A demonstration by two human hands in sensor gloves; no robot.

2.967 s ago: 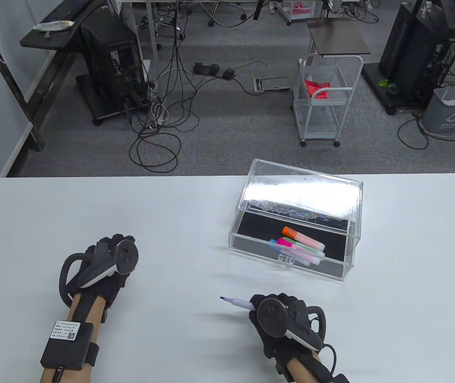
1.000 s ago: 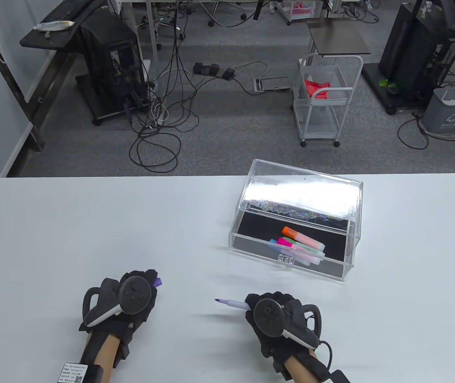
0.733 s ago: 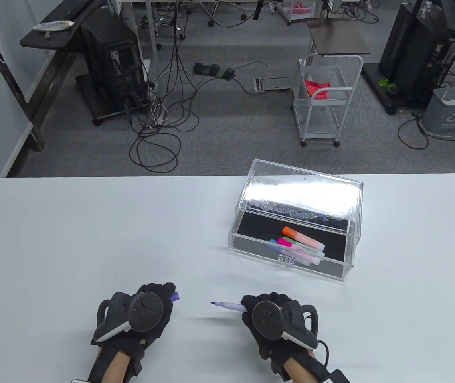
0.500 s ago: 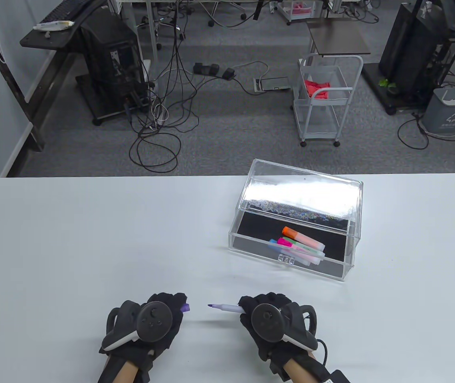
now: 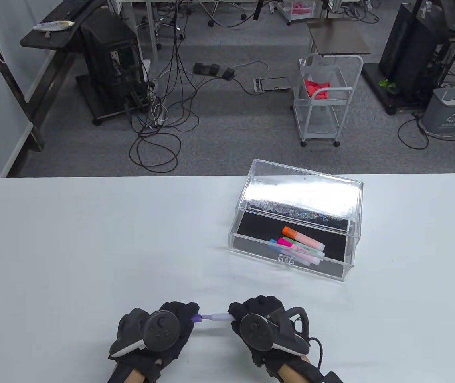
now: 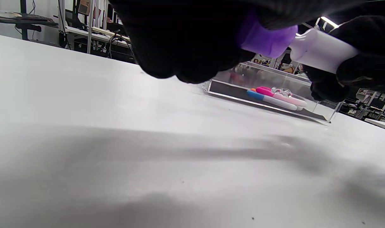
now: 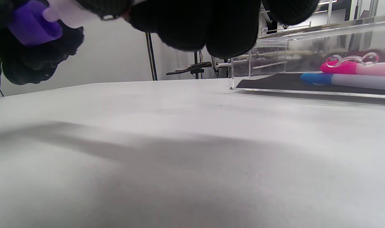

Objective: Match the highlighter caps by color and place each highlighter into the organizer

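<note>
My left hand (image 5: 179,317) pinches a purple cap (image 5: 196,318) near the table's front edge. My right hand (image 5: 243,317) grips the pale purple highlighter (image 5: 218,317), whose tip meets the cap's mouth. In the left wrist view the purple cap (image 6: 266,39) touches the pale barrel (image 6: 322,49); in the right wrist view the cap (image 7: 34,30) sits on the highlighter's end (image 7: 65,14). The clear organizer (image 5: 296,217) stands to the back right with its lid raised. Several capped highlighters (image 5: 301,247) lie inside it on a black floor.
The white table (image 5: 91,239) stretches wide to the left and behind my hands. Beyond its far edge are a wire cart (image 5: 325,99), floor cables (image 5: 159,131) and a grey bin (image 5: 449,109).
Both hands have come together near the front edge. The left hand carried the purple cap rightward; the right hand brought the highlighter leftward until tip and cap met.
</note>
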